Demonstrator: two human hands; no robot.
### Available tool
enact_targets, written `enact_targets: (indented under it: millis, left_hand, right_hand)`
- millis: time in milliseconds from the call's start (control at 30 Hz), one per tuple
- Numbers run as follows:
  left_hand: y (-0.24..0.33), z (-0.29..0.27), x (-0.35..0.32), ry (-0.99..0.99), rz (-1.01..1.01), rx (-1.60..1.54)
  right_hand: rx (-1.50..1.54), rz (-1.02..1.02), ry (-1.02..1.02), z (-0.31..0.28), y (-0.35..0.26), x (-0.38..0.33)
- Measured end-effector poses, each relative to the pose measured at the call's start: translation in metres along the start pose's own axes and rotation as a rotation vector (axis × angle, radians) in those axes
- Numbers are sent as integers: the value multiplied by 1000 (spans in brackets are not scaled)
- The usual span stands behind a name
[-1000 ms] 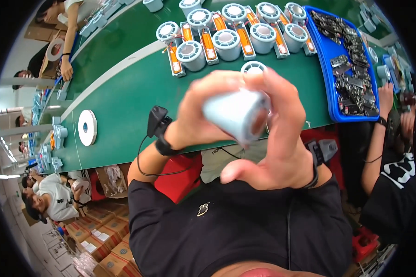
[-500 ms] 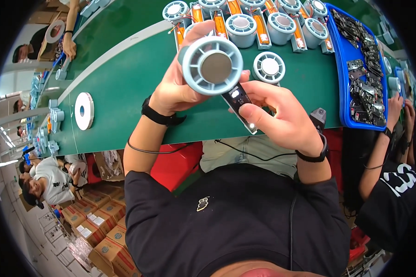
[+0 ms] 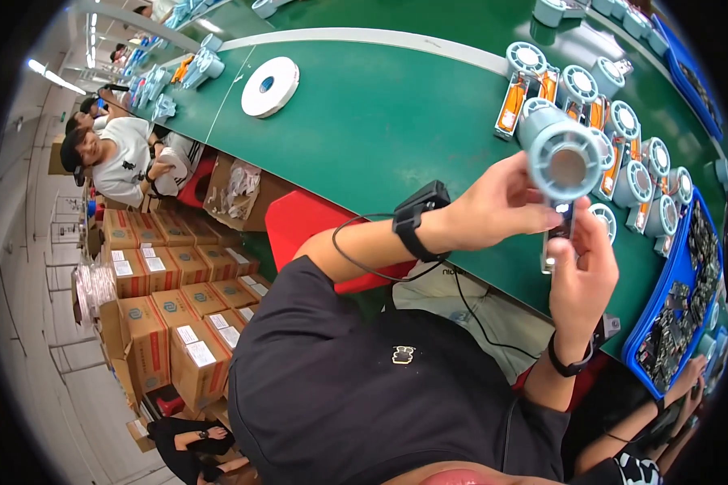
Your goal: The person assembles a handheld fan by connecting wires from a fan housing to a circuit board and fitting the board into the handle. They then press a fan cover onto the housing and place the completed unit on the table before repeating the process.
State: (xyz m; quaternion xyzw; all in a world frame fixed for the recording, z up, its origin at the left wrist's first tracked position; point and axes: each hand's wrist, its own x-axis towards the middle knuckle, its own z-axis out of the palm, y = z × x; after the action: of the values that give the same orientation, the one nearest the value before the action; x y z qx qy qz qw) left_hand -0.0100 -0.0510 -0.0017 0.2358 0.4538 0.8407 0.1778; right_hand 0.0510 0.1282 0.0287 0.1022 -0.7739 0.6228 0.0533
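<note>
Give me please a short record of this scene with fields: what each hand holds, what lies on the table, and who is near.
left hand: holds the round light-blue fan unit, raised above the table
right hand: grips the narrow handle part below the fan head
table: green, with a row of similar fan units and a white tape roll
blue tray: at right, full of small dark parts
nearby: seated persons at left, stacked cardboard boxes

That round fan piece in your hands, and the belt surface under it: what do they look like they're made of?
The fan housing, held by the left hand and right hand, looks like moulded plastic: pale blue-grey, matte, with even ribs. The green belt looks like smooth rubber or vinyl with a slight sheen; I cannot tell which.
</note>
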Motion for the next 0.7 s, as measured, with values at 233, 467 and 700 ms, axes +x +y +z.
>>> enact_targets:
  millis: [233,467,700]
  left_hand:
    - [67,-76,-23,376,203,-161]
    - [184,-318,-155,709,359,-329]
    - [250,-444,-231,1077,450,11]
  right_hand:
    - [-194,-240,140,-35,-8,-20]
    - [-338,-46,448,-128,68,-57]
    - [-298,-63,364,-113,90,-56]
